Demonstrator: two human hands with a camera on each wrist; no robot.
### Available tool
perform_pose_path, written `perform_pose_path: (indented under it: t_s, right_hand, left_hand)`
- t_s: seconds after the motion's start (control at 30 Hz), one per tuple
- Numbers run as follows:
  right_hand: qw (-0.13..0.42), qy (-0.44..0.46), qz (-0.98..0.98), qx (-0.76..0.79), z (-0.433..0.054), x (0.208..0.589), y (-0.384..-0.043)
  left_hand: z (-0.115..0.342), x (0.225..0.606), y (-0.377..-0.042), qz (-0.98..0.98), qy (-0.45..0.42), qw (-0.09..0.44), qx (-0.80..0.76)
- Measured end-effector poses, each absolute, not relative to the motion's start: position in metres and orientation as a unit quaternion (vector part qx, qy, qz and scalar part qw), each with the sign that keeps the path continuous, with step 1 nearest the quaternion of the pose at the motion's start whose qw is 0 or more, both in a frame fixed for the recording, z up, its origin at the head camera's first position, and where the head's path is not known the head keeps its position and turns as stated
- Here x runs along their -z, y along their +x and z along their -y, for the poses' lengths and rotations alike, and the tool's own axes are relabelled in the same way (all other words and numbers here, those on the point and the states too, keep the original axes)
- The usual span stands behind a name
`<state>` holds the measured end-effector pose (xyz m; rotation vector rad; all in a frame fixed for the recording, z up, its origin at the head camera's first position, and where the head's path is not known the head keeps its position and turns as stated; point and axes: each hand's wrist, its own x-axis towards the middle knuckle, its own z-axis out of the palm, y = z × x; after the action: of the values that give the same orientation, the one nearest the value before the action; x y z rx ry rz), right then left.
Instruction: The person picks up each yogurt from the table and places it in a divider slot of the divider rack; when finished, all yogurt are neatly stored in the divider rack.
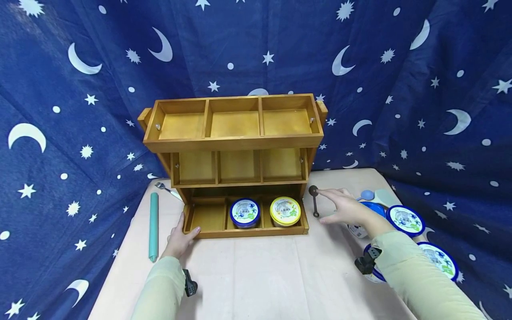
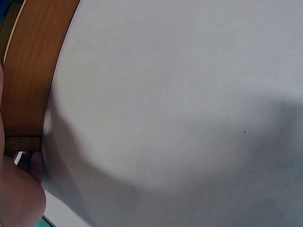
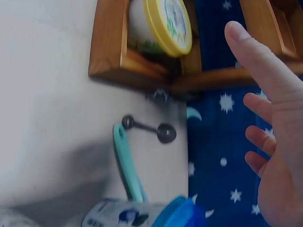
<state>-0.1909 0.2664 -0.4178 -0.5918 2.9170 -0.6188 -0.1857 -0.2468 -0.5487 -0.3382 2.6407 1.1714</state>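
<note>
A three-tier wooden storage box (image 1: 234, 144) stands with its tiers spread in steps. My left hand (image 1: 180, 238) holds the front left corner of the bottom tier, thumb on the front edge and fingers along the side. Two tubs sit in that tier: a blue-lidded tub (image 1: 245, 212) in the middle compartment and a yellow-lidded tub (image 1: 285, 211) in the right one. My right hand (image 1: 347, 207) hovers right of the box, holding nothing, thumb and fingers spread apart. Nearest to it lies a dark measuring spoon (image 3: 147, 126). A turquoise handle (image 3: 127, 163) shows beside the spoon.
Several blue-lidded tubs (image 1: 406, 220) are grouped at the right, partly behind my right forearm. A blue spoon (image 1: 367, 195) lies behind them. Left of the box are a turquoise roll (image 1: 154, 226) and a fork (image 1: 168, 190). A starry blue cloth (image 1: 256, 49) hangs behind.
</note>
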Motion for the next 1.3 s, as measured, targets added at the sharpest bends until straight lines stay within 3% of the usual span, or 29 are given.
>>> perform_pose_path:
  t_s: [0.83,1.3]
  right_hand:
    - [0.101,-0.067,-0.979,0.161,-0.368,0.437,-0.175]
    - [0.139,-0.038,-0.972,0.188,-0.386,0.446,-0.167]
  left_hand:
    - [0.243,0.546,-0.185,-0.893,-0.131,0.118,-0.414]
    - [0.244,0.549,-0.186,-0.893,-0.134,0.117,-0.414]
